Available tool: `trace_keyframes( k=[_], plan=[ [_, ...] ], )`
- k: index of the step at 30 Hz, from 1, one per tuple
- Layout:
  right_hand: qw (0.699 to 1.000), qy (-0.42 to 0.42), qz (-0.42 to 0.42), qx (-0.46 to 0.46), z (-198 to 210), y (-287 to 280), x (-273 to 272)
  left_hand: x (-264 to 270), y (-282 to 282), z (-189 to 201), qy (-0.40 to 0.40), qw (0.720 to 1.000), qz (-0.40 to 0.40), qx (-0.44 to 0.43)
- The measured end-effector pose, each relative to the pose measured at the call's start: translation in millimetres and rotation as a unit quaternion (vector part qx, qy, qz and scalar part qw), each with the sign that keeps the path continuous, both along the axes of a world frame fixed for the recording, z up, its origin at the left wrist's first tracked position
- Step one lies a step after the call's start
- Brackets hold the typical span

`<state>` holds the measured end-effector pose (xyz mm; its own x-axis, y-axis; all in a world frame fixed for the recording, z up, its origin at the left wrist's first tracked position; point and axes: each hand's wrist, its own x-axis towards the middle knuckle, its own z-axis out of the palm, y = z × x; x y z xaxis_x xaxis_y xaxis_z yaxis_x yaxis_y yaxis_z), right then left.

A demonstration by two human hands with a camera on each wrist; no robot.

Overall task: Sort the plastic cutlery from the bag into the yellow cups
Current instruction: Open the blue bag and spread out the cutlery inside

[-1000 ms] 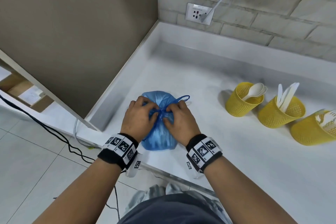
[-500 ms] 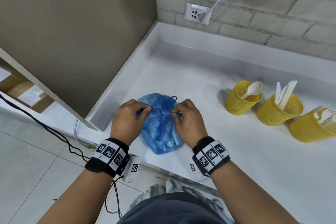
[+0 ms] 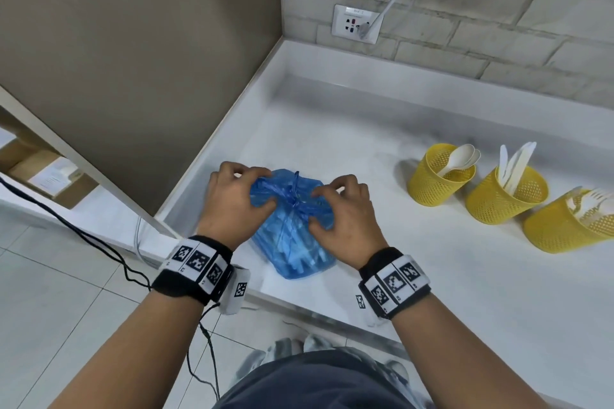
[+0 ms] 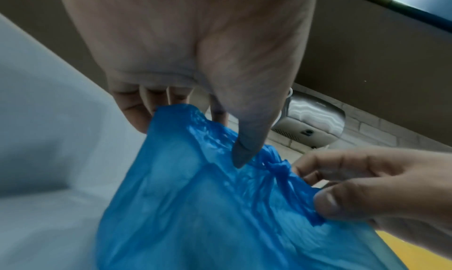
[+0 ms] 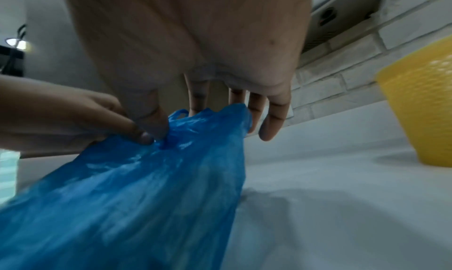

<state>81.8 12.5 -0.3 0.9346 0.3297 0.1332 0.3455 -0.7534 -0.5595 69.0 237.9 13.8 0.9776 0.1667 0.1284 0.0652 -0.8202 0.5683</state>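
Blue plastic bag (image 3: 292,226) is sitting near the counter's (image 3: 465,276) front edge, its knot (image 3: 294,199) still tied. Left hand (image 3: 232,206) and right hand (image 3: 345,216) are pinching it on both sides. Pulling slowly should be helping. Yellow cups (image 3: 438,176) are waiting at three o'clock. Cutlery inside is looking blurry.
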Motion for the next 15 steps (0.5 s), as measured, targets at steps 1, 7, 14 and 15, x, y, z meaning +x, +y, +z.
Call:
trace_keyframes(
  k=[1, 7, 14, 15],
  plan=[
    [0.999, -0.002, 0.007, -0.032, 0.8, 4.9, 0.9, 4.4, -3.5, 1.8, -0.012, 1.000, -0.005, 0.009],
    [0.998, -0.046, 0.030, 0.027, 4.6, 6.2, -9.9, 26.9, -7.5, 20.3, -0.087, 0.994, 0.050, -0.051],
    [0.994, -0.030, 0.073, 0.077, 19.0, -24.6, -42.5, 38.3, 0.6, 51.5, -0.083, 0.981, 0.101, -0.144],
    [0.995, -0.019, 0.071, 0.074, 21.9, -26.9, -44.4, 36.5, -2.2, 53.1, -0.079, 0.982, 0.078, -0.153]
  ],
)
